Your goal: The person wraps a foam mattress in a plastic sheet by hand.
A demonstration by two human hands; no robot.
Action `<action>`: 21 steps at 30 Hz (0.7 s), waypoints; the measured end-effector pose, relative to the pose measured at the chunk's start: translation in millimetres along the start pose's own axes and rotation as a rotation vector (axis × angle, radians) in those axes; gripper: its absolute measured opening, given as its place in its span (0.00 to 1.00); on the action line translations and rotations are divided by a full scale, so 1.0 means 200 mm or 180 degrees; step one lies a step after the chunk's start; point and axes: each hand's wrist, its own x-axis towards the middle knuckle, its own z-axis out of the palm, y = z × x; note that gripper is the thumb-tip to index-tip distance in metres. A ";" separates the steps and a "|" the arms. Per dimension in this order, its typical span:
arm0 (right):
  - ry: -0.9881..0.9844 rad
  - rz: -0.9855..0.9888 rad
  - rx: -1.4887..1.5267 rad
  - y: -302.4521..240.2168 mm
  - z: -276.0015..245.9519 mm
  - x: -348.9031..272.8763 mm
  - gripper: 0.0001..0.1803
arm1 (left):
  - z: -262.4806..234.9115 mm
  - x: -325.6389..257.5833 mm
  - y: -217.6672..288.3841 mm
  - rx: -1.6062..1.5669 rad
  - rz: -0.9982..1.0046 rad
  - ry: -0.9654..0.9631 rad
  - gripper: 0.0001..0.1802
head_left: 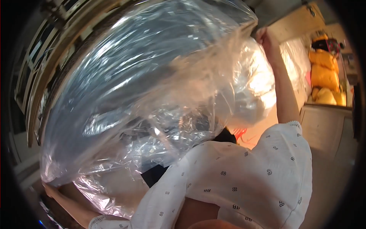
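Note:
A large, crinkled clear plastic sheet (126, 68) is spread wide between my outstretched arms. My right hand (267, 40) is closed on its upper right corner. At the lower left, my left hand (47, 186) grips the opposite corner, its fingers mostly hidden by shadow and plastic. Through and under the sheet, a shiny plastic-covered bundle (253, 76) shows on the right, below my right hand. More crumpled clear plastic (110, 194) lies beside my left forearm. A black flat piece (153, 174) shows beside my sleeve; its kind cannot be made out.
Curved-looking wooden rails (42, 76) run along the left. A pale wooden board (301, 23) stands at the upper right. Beyond it are stacked orange-yellow bundles (324, 72) and a pale cabinet (324, 126). Something red (239, 133) shows by my right sleeve.

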 end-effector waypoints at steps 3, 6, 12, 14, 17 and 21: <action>-0.0061 0.0764 -0.1255 0.23 0.11 -0.51 0.17 | 0.24 -0.41 0.30 0.1190 0.0239 -0.0004 0.31; -0.0387 0.0550 -0.1904 0.39 0.29 -0.76 0.29 | 0.29 -0.83 0.64 0.2434 0.0470 0.0325 0.23; 0.0855 0.0135 -0.1361 0.65 0.57 -0.71 0.29 | 0.83 -1.63 1.34 -0.0446 0.3443 -0.1976 0.20; 0.1763 -0.0279 -0.1349 0.52 0.67 -0.68 0.24 | 0.88 -1.98 1.53 -0.0661 0.3942 -0.1735 0.17; 0.1440 -0.0875 -0.1812 0.33 0.79 -0.65 0.23 | 1.08 -2.13 1.61 -0.0603 0.4086 -0.1104 0.13; 0.1217 -0.0674 -0.2795 0.34 0.86 -0.61 0.21 | 1.11 -2.14 1.67 -0.1909 0.3542 -0.1500 0.12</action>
